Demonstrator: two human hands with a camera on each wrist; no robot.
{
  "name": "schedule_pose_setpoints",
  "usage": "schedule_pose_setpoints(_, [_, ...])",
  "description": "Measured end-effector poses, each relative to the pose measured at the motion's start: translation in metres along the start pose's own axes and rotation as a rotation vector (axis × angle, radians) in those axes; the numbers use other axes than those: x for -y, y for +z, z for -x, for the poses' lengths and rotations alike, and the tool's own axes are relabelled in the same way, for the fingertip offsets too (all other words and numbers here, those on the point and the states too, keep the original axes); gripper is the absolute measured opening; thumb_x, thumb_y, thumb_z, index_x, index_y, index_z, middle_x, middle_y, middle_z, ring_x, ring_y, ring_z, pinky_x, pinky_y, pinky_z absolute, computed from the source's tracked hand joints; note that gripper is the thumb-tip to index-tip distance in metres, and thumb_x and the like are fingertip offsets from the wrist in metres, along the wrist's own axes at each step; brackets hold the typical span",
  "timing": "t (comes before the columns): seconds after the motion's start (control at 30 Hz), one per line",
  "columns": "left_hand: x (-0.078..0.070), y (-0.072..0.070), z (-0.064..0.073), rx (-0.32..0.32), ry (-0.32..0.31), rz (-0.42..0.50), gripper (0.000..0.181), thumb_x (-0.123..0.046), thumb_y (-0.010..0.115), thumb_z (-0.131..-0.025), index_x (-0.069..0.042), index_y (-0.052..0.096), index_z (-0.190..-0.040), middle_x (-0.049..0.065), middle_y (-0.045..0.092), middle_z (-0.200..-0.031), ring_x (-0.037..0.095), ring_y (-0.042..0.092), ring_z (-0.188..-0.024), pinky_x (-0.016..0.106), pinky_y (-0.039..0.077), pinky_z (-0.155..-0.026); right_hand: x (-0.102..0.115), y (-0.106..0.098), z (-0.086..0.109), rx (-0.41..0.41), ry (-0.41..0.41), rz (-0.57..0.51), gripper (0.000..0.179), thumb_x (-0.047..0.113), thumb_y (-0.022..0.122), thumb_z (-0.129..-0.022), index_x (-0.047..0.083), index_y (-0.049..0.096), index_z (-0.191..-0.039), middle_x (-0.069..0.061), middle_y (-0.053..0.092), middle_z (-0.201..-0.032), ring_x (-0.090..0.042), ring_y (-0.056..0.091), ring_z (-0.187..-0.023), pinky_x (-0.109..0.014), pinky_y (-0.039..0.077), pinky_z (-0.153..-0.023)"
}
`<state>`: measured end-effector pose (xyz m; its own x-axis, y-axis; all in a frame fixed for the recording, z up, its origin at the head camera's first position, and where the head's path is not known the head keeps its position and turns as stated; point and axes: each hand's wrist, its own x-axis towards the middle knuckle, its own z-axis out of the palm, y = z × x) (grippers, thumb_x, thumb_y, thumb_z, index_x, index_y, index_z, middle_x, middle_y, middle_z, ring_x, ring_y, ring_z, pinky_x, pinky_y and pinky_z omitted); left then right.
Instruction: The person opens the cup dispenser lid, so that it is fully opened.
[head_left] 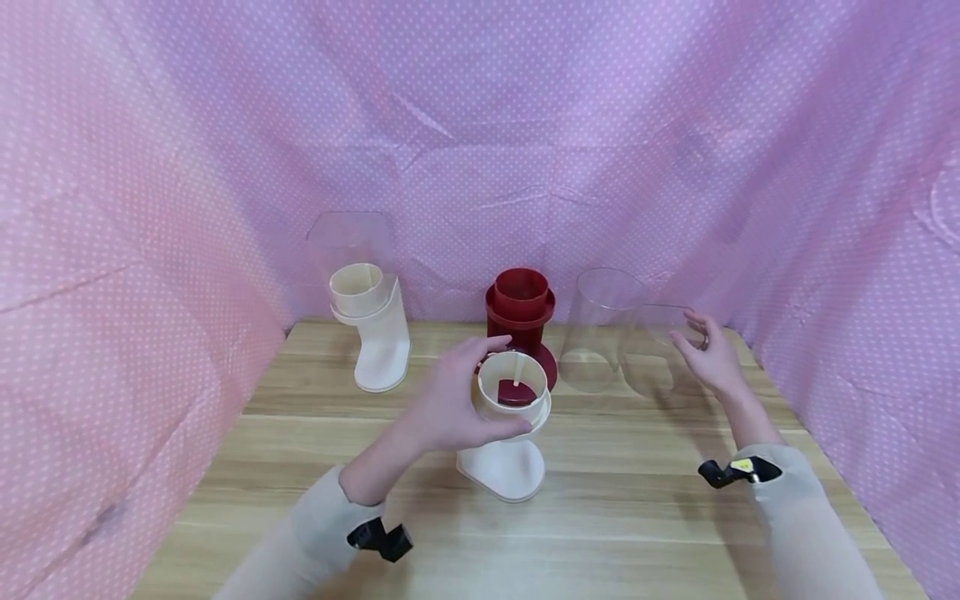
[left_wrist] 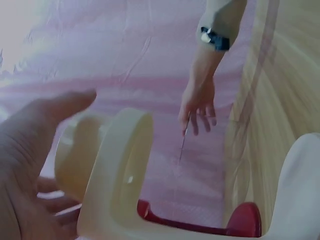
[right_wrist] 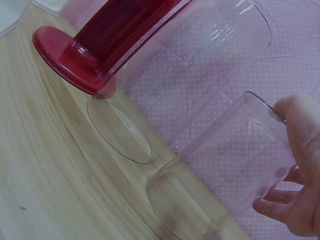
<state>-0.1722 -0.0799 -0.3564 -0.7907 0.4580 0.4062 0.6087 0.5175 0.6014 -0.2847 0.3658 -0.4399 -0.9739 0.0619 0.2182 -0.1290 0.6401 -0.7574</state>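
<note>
My left hand [head_left: 457,400] curls round the cream ring-shaped holder at the top of a dispenser stand [head_left: 516,471], thumb on the near side and fingers on the far side. The stand's white foot is on the table, and dark red shows through its ring. In the left wrist view, the cream ring [left_wrist: 127,165] is close in front of the fingers. My right hand [head_left: 708,354] holds a clear cylinder [head_left: 648,367] by its upper rim, thumb and fingers on opposite sides of the wall. The right wrist view shows this cylinder [right_wrist: 225,155] leaning slightly.
Behind the cream stand is a red dispenser stand [head_left: 522,310]. A second clear cylinder [head_left: 596,333] stands between it and the held one. At the back left, another cream stand [head_left: 382,342] has a clear container [head_left: 348,233] behind it. Pink dotted cloth [head_left: 480,167] encloses the wooden table [head_left: 615,517].
</note>
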Motion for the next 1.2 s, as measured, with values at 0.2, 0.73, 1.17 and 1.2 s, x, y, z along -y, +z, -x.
schedule_pose_setpoints(0.2, [-0.003,0.003,0.001,-0.064,-0.087,0.015,0.094,-0.039,0.102,-0.065,-0.010,0.060,-0.144,0.002,0.069,-0.131,0.018,0.066,-0.107,0.035,0.059,-0.092,-0.003,0.001,-0.001,0.037,0.030,0.022,0.068,0.037,0.056,-0.110,0.004,0.032,-0.165,-0.036,0.038,-0.163,-0.055,0.057,-0.129,-0.006,0.039,-0.077])
schedule_pose_setpoints(0.73, [0.027,-0.022,-0.008,0.096,0.120,0.111,0.092,-0.023,0.095,-0.075,-0.004,0.050,-0.152,0.010,0.062,-0.149,0.024,0.064,-0.133,0.042,0.054,-0.114,-0.007,0.004,-0.002,0.004,0.008,0.068,0.065,0.035,0.055,-0.110,0.004,0.034,-0.164,-0.035,0.042,-0.161,-0.052,0.061,-0.122,-0.006,0.037,-0.074])
schedule_pose_setpoints(1.17, [0.019,-0.007,-0.001,-0.079,-0.053,-0.018,0.087,-0.041,0.100,-0.067,-0.016,0.061,-0.141,-0.001,0.067,-0.130,0.017,0.064,-0.114,0.038,0.058,-0.094,-0.003,0.002,-0.004,0.023,0.021,0.063,0.068,0.039,0.052,-0.110,0.006,0.031,-0.166,-0.034,0.039,-0.164,-0.055,0.057,-0.128,-0.019,0.041,-0.083])
schedule_pose_setpoints(1.2, [0.020,-0.008,-0.001,-0.067,-0.054,-0.009,0.086,-0.040,0.100,-0.068,-0.015,0.062,-0.140,-0.001,0.067,-0.130,0.017,0.065,-0.113,0.037,0.058,-0.093,-0.003,0.002,-0.004,0.024,0.021,0.063,0.068,0.039,0.052,-0.110,0.006,0.031,-0.166,-0.034,0.039,-0.164,-0.056,0.057,-0.129,-0.019,0.041,-0.083])
